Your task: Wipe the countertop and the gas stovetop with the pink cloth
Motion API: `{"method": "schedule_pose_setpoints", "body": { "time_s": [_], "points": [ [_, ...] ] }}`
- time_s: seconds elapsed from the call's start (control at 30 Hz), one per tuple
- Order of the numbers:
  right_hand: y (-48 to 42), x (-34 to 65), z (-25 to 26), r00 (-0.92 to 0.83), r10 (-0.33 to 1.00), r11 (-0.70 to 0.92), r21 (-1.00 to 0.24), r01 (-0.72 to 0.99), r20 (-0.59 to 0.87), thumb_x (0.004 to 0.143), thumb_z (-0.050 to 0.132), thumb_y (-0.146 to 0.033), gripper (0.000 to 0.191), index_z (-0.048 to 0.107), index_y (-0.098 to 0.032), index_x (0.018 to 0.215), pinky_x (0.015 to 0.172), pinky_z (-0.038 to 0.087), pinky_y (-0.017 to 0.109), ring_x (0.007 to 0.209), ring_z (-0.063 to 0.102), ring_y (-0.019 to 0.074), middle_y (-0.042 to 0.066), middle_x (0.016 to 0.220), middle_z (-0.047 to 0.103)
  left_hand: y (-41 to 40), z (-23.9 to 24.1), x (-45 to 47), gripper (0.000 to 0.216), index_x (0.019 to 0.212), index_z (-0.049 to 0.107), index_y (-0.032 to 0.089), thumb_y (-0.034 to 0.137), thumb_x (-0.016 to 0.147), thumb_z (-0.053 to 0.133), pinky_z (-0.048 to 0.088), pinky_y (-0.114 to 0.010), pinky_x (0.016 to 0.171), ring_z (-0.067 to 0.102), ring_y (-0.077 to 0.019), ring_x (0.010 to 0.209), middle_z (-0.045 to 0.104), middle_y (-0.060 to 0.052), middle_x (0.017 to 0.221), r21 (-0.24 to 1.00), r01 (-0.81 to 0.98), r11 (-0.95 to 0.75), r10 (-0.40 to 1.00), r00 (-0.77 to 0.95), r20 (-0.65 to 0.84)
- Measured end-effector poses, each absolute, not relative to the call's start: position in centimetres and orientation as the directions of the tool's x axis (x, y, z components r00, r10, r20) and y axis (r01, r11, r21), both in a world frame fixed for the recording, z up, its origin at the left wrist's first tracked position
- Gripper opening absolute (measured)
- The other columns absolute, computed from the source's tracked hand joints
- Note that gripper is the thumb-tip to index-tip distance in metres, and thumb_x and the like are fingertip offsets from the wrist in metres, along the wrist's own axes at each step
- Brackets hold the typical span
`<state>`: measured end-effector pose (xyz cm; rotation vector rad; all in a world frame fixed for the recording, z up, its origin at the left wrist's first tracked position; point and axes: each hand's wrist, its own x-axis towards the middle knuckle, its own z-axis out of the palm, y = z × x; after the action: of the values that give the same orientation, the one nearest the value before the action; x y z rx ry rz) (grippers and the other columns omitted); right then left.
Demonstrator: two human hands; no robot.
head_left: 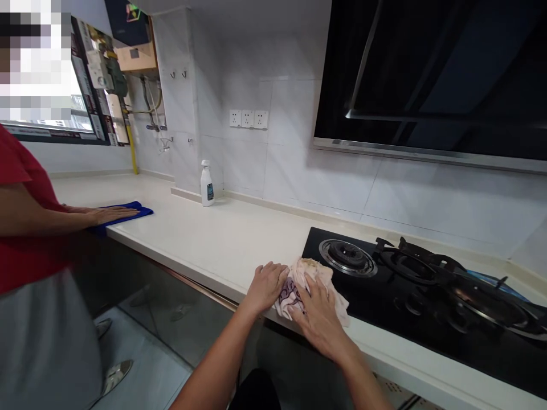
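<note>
A crumpled pale cloth [339,304] with a purple-brown pattern lies at the counter's front edge, partly over the left corner of the black gas hob [384,302]. My right hand [318,319] rests on top of it with the fingers spread, pressing it down. Beside it, my left hand [267,287] lies with its fingers stretched out, its fingertips touching the cloth's left edge. Part of the cloth is hidden beneath my hands.
A white spray bottle [207,185] stands on the counter [200,230] near the wall. To the left, another person in a red top presses a blue cloth [143,210] on the counter. Removed black pan supports [427,262] lie on the hob. A dark range hood [431,74] hangs above.
</note>
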<state>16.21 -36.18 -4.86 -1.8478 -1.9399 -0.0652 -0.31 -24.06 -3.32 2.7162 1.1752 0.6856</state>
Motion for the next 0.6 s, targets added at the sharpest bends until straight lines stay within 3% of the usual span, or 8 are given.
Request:
{"method": "schedule_pose_setpoints", "body": {
  "time_s": [0.17, 0.27, 0.37, 0.47, 0.6],
  "points": [
    [-37.8, 19.8, -3.6, -0.056, 0.916, 0.221, -0.385, 0.896, 0.396, 0.106, 0.033, -0.060, 0.053, 0.065, -0.033, 0.139, 0.122, 0.039, 0.044, 0.149, 0.043, 0.0227, 0.004, 0.162, 0.047, -23.3, -4.0, -0.7, 0.044, 0.147, 0.054, 0.028, 0.042, 0.111, 0.034, 0.036, -0.052, 0.120, 0.049, -0.0254, 0.146, 0.060, -0.008, 0.152, 0.372, 0.635, -0.677, 0.736, 0.570, 0.366],
    [-40.0, 24.0, -3.7, 0.127, 0.840, 0.146, -0.445, 0.884, 0.527, 0.106, 0.032, -0.060, 0.055, 0.064, -0.029, 0.139, 0.120, 0.040, 0.050, 0.146, 0.046, 0.0258, 0.008, 0.161, 0.046, -22.6, -4.4, -0.9, 0.045, 0.148, 0.054, 0.024, 0.038, 0.106, 0.046, 0.038, -0.051, 0.121, 0.042, -0.0270, 0.152, 0.050, -0.014, 0.160, 0.491, 0.601, -0.631, 0.776, 0.488, 0.400],
    [-42.2, 28.4, -5.1, 0.280, 0.749, -0.009, -0.413, 0.911, 0.600, 0.103, 0.035, -0.063, 0.055, 0.068, -0.029, 0.132, 0.121, 0.034, 0.059, 0.145, 0.048, 0.0302, 0.009, 0.155, 0.052, -23.1, -3.9, -0.6, 0.045, 0.145, 0.057, 0.022, 0.037, 0.103, 0.052, 0.040, -0.048, 0.121, 0.042, -0.0277, 0.152, 0.045, -0.016, 0.163, 0.550, 0.521, -0.653, 0.756, 0.405, 0.513],
    [-43.6, 31.5, -7.6, 0.357, 0.769, -0.214, -0.312, 0.926, 0.530, 0.101, 0.027, -0.067, 0.066, 0.069, -0.026, 0.132, 0.122, 0.029, 0.067, 0.151, 0.040, 0.0354, 0.012, 0.156, 0.052, -25.3, -2.4, 1.0, 0.048, 0.147, 0.057, 0.026, 0.041, 0.102, 0.055, 0.034, -0.054, 0.124, 0.036, -0.0305, 0.155, 0.040, -0.014, 0.166, 0.467, 0.484, -0.740, 0.672, 0.503, 0.544],
    [-43.9, 32.6, -10.3, 0.394, 0.827, -0.330, -0.221, 0.918, 0.402, 0.099, 0.026, -0.073, 0.074, 0.060, -0.027, 0.146, 0.122, 0.025, 0.071, 0.155, 0.033, 0.0361, 0.009, 0.162, 0.047, -28.8, -0.9, 4.6, 0.060, 0.147, 0.057, 0.034, 0.055, 0.093, 0.068, 0.030, -0.073, 0.119, 0.028, -0.0426, 0.157, 0.038, -0.012, 0.168, 0.299, 0.545, -0.783, 0.621, 0.714, 0.323]
  ]
}}
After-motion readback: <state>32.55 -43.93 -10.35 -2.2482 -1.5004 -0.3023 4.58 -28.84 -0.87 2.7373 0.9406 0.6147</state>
